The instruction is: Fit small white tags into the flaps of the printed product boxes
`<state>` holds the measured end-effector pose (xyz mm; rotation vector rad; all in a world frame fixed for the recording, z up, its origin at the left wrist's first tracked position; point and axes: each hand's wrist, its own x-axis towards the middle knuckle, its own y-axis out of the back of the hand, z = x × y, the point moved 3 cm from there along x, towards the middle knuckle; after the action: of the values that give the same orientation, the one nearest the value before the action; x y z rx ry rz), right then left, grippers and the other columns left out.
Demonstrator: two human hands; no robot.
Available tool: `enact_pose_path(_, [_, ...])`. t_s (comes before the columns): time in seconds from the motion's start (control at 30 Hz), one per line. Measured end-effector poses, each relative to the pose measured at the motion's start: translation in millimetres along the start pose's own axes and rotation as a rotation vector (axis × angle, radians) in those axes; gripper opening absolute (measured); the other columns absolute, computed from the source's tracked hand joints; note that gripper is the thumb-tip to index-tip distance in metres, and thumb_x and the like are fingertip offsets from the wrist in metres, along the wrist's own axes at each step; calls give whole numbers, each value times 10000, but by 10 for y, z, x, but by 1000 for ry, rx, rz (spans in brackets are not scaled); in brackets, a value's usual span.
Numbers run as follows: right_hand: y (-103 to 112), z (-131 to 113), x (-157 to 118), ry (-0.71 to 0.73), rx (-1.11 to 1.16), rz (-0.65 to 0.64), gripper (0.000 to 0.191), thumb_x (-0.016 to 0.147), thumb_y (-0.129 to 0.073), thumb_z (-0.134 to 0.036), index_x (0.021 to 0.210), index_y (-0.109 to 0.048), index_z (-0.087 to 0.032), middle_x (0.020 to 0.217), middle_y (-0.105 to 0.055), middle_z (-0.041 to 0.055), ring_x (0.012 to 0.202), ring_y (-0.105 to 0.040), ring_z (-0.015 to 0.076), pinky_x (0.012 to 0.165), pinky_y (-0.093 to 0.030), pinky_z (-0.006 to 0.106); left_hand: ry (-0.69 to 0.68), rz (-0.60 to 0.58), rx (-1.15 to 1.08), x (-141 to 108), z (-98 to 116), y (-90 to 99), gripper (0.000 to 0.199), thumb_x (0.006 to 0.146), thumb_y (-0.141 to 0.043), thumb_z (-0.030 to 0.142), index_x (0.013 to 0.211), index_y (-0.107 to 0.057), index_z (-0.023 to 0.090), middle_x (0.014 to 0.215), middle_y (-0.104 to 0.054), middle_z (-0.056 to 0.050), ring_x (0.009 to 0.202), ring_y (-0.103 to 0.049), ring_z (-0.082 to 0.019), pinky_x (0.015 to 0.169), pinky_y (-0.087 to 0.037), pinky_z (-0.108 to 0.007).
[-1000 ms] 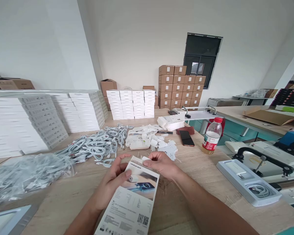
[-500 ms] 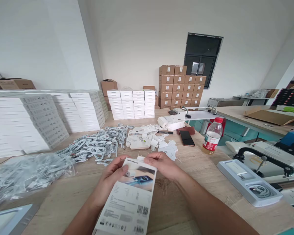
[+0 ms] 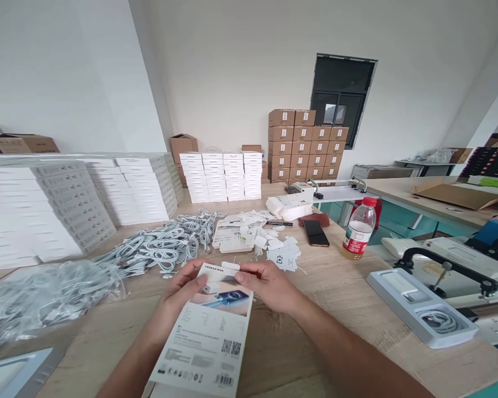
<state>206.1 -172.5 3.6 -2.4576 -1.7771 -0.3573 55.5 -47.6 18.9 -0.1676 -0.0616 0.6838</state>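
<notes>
Between my hands is a printed white box (image 3: 203,342), tilted with its far end up, showing a photo, small text and QR codes. My left hand (image 3: 182,293) is closed on its upper left edge, thumb on the printed face. At the upper right corner my right hand (image 3: 268,284) grips the box, its thumb beside a small white tab (image 3: 231,266) that sticks up from the far end. Fingers behind the box are hidden. Just beyond lie a heap of white charging cables (image 3: 172,243) and scattered white paper pieces (image 3: 282,254).
White box stacks (image 3: 78,204) stand at the left, with bagged cables (image 3: 53,298) in front. To the right are a phone (image 3: 316,233), a drink bottle (image 3: 359,229) and a tray (image 3: 419,309) holding a charger and cable. Brown cartons (image 3: 302,146) rise behind.
Both hands and the box have shifted slightly left and down. The right thumb has moved from the tab onto the box's upper right corner.
</notes>
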Motion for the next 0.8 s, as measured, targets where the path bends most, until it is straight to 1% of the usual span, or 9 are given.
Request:
enact_pose_path(0.1, [59, 29, 12, -134, 16, 69, 385, 778, -698, -565, 982, -755, -243, 942, -738, 25, 861, -653, 202, 799, -467, 330, 18, -98, 82, -52, 15, -25, 387, 704, -779, 423, 1042, -663, 274, 844, -677, -1, 667, -630, -196, 576, -489, -270])
enact_pose_path(0.23, [80, 150, 19, -385, 237, 132, 398, 621, -832, -529, 795, -714, -190, 754, -696, 6, 714, -617, 159, 717, -448, 300, -35, -185, 157, -63, -26, 1, 366, 772, -734, 407, 1095, -643, 261, 906, -677, -31, 753, -639, -212, 643, -504, -276])
enact_pose_path(0.37, [25, 259, 50, -427, 360, 119, 414, 533, -880, -467, 731, -669, -171, 664, -656, -9, 632, -579, 132, 632, -418, 263, -42, -234, 172, -46, -88, 10, 363, 809, -705, 398, 1133, -614, 264, 926, -675, -38, 798, -639, -217, 684, -515, -284])
enact_pose_path(0.47, [70, 273, 69, -403, 310, 137, 428, 558, -854, -512, 753, -678, -174, 689, -668, -5, 645, -585, 137, 651, -434, 272, -22, -206, 142, -39, -97, -13, 364, 803, -714, 399, 1123, -603, 267, 933, -661, -28, 778, -639, -203, 667, -508, -272])
enact_pose_path(0.53, [189, 215, 81, -306, 104, 129, 400, 712, -733, -576, 787, -697, -185, 739, -689, 6, 682, -601, 152, 684, -451, 289, -17, -156, 127, -30, -83, -28, 358, 791, -724, 414, 1093, -604, 263, 917, -648, -14, 727, -633, -186, 626, -494, -257])
enact_pose_path(0.63, [467, 92, 82, -110, -560, 164, 309, 894, -563, -473, 849, -719, -211, 839, -716, 26, 775, -629, 182, 714, -454, 302, -21, -17, 102, 3, -62, -9, 400, 757, -750, 449, 1068, -597, 250, 845, -652, 0, 632, -620, -172, 540, -457, -236])
enact_pose_path(0.7, [657, 62, 67, -72, -939, 243, 147, 833, -663, -312, 929, -727, -222, 972, -723, 60, 927, -630, 237, 784, -446, 334, -16, 73, 26, 39, -73, 27, 418, 744, -762, 447, 1068, -583, 253, 785, -670, 13, 586, -620, -170, 507, -445, -229])
enact_pose_path(0.73, [735, 70, 60, -81, -1051, 268, 189, 771, -718, -230, 960, -729, -219, 1045, -715, 84, 1008, -612, 270, 830, -433, 355, -8, 105, -34, 62, -88, 47, 409, 742, -767, 431, 1060, -577, 258, 761, -680, 22, 577, -625, -167, 505, -451, -226])
enact_pose_path(0.8, [836, 116, 53, -98, -1141, 268, 281, 692, -746, -110, 958, -736, -203, 1116, -698, 123, 1102, -572, 311, 889, -399, 380, 12, 138, -149, 116, -130, 85, 365, 742, -779, 374, 1022, -573, 262, 740, -697, 40, 588, -643, -152, 515, -473, -212])
